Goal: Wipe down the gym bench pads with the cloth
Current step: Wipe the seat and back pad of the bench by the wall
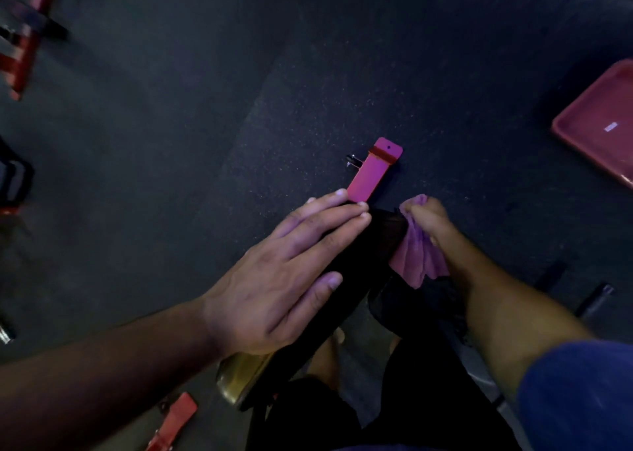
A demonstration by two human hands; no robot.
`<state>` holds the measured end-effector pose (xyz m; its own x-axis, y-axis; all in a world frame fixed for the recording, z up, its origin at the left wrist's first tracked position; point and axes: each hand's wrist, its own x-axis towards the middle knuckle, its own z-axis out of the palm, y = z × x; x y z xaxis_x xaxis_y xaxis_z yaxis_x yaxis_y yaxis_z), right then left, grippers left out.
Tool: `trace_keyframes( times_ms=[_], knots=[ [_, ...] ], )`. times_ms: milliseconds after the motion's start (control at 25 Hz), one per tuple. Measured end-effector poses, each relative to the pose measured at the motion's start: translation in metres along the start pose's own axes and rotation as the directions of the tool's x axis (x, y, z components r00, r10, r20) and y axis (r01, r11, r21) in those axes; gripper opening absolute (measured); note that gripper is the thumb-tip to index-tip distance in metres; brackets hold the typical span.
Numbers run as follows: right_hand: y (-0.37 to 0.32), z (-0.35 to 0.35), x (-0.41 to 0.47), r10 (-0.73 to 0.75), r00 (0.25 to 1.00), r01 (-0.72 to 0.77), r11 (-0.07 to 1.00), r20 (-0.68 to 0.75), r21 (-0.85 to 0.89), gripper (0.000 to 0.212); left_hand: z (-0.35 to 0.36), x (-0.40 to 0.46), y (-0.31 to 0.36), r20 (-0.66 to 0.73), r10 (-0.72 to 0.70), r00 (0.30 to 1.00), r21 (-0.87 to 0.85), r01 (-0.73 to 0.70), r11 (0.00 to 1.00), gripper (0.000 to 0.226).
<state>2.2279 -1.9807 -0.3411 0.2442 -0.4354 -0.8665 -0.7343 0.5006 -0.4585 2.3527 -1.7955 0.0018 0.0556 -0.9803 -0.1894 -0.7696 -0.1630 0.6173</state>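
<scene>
Bunched in the right hand (430, 222), a purple cloth (419, 258) is gripped by curled fingers and pressed against the right side of a narrow black bench pad (356, 265). Loose folds of the cloth are seen hanging below the fist, against the pad's edge. The left hand (284, 276) is laid flat along the top of the same pad, fingers straight and close together, nothing held; the fingertips reach the pad's far end, and the thumb is spread across the pad toward the cloth.

The pad is seen running diagonally from lower left to upper right in the head view. Beyond its far end a red metal foot (375, 169) of the frame rests on the dark speckled floor (239, 73), with a small bolt or pin projecting from its left side. Under the pad's near end a brass-coloured rounded part (239, 377) is visible; what it is cannot be told. A red tray-like object (603, 121) lies at the right edge, well apart from the hands. Red frame pieces (25, 46) are noted at the upper left, blurred, and another red bracket (174, 419) at the bottom. A blue sleeve (579, 396) covers the right upper arm. Light is dim.
</scene>
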Motion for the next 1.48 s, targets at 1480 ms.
trace_keyframes(
  times_ms=[1480],
  knots=[
    [0.186,0.15,-0.128,0.12,0.991,-0.036,0.674,-0.061,0.738,0.023,0.01,-0.008,-0.017,-0.116,0.16,0.98,0.114,-0.147,0.983,0.047]
  ],
)
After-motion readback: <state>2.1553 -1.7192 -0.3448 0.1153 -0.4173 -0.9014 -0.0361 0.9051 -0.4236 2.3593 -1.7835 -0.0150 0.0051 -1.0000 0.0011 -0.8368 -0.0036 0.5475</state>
